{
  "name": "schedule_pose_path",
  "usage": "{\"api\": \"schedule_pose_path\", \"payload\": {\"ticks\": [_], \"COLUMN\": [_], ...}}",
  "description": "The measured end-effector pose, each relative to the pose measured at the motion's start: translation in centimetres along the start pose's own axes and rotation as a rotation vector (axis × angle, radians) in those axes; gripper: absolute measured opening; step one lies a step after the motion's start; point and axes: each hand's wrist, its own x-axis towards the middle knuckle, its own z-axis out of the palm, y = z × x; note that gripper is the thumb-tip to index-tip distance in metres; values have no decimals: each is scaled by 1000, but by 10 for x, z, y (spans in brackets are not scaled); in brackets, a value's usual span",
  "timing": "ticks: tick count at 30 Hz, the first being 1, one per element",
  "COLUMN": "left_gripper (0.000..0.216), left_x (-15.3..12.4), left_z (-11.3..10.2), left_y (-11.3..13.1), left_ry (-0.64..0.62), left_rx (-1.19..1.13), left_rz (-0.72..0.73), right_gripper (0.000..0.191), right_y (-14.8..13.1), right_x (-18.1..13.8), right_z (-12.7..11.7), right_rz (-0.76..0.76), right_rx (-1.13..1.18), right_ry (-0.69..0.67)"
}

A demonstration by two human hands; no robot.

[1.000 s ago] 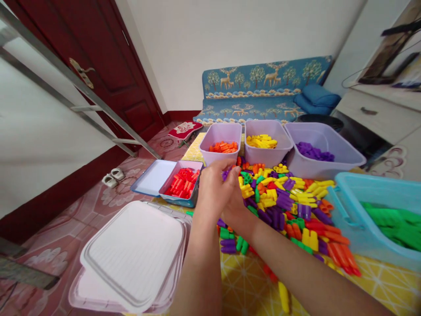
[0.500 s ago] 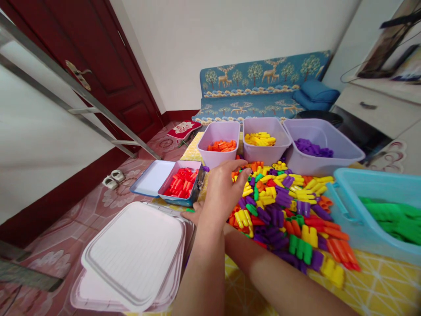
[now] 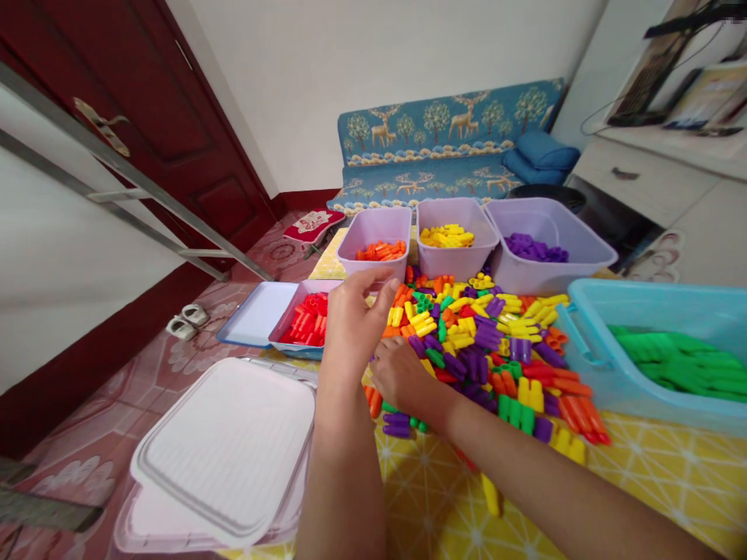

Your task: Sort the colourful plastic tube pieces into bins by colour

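Observation:
My left hand (image 3: 357,311) is raised over the near left part of the pile. Its thumb and index finger stand apart, with nothing visible between them. Lower and just right of it, my right hand (image 3: 402,377) reaches down to the left edge of the pile with fingers curled. Its fingertips are partly hidden, so what they hold cannot be made out. Around both hands lies a mixed pile of plastic tube blocks (image 3: 487,334) in purple, yellow, red, orange and green. A red-filled box (image 3: 280,346) with an open lid sits left of my left hand, partly covered by it.
Lilac bins hold orange (image 3: 373,264), yellow (image 3: 455,263) and purple (image 3: 542,272) blocks at the back. At right stands a turquoise bin (image 3: 589,295) with green blocks. Stacked white lids (image 3: 227,451) lie at left. A metal ladder (image 3: 157,218) leans beyond them.
My right hand has moved right, from beside the red-filled box to the pile's left edge. My left hand remains raised, fingers apart. The whole view has shifted slightly.

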Motion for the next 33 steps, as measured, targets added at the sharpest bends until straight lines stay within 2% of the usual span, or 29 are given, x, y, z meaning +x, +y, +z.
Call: {"api": "schedule_pose_path", "payload": {"ticks": [3, 5, 6, 9, 13, 16, 19, 23, 27, 30, 33], "left_gripper": [32, 34, 34, 35, 35, 33, 31, 38, 50, 58, 56], "left_x": [0, 0, 0, 1, 4, 7, 10, 6, -2, -6, -8], "left_z": [-3, -2, -1, 3, 9, 21, 41, 71, 91, 95, 96], "left_y": [-4, -5, -5, -5, -16, -36, -59, -82, -91, -90, -85], "left_ry": [12, 5, 0, -7, -34, -79, -88, -122, -177, -196, -196], "left_rx": [-17, -14, -10, 2, 19, 95, 241, 285, 339, 405, 433], "left_rz": [-11, -21, -23, -28, -45, -67, -99, -84, -144, -149, -171], "right_gripper": [22, 27, 35, 38, 17, 18, 31, 55, 70, 73, 68], "right_y": [-10, -25, -32, -38, -7, 23, 52, 92, 122, 129, 125], "right_x": [-24, -36, -40, -42, -36, -48, -79, -122, -134, -120, -95], "right_z": [-2, 3, 7, 16, 0, -27, -42, -37, -28, -30, -34], "right_rz": [40, 5, -25, -20, 177, 320, 476, 668, 816, 901, 938], "right_rx": [-34, 28, 49, 24, -95, -89, -101, -104, -90, -142, -130], "right_ry": [14, 32, 31, 45, 85, 232, 417, 535, 462, 360, 271]}}
